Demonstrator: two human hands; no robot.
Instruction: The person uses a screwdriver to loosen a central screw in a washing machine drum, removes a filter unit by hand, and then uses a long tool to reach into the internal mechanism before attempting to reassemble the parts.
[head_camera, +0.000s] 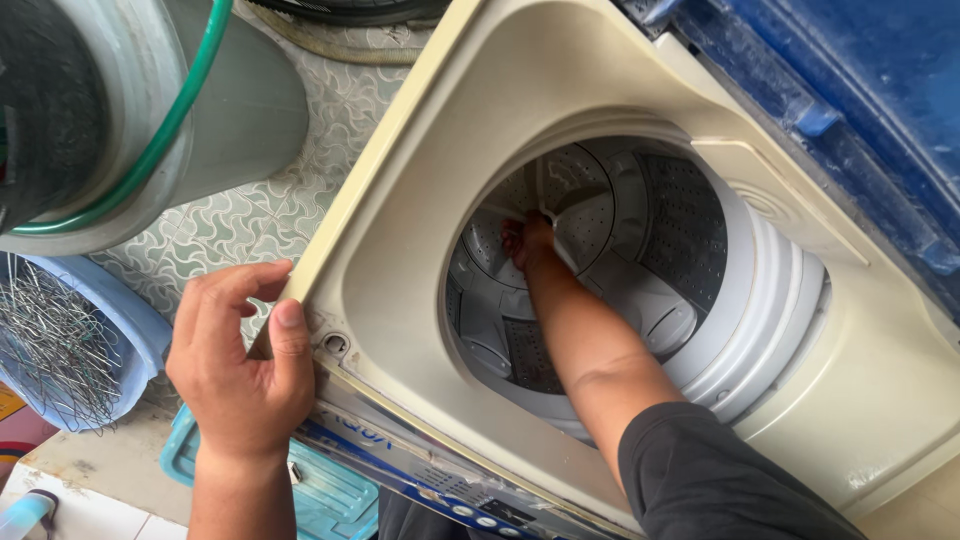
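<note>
A top-loading washing machine (420, 230) fills most of the view, seen from above and set at a slant. Its top panel is cream-coloured plastic, yellowed and a little grimy, with a large round opening. Inside, the drum (660, 210) is pale grey and white, its walls dotted with fine drain holes and ribbed with smooth vertical panels; white rings step down around its right rim.

The right hand (527, 240) reaches deep into the drum, the bare forearm running down from a dark sleeve (710, 480). Its fingers are curled around a thin white part near the drum's far wall (what exactly that part is cannot be told). The left hand (240, 360) grips the machine's near left corner from outside, thumb lying along the top edge beside a small round screw hole (335, 344), fingers wrapped over the side.

Along the machine's front edge runs a control strip (420, 475), blue and silver, with a row of small round buttons and printed lettering. Below it lies a teal plastic lid (330, 495). At far left, a pale blue basin (120, 330) holds a tangle of thin metal wire. Above it sits a grey bucket (230, 100) with a green hose (170, 130) looped over its rim. A blue plastic container (850, 90) lies at upper right. The floor (260, 215) shows patterned grey-green tile.
</note>
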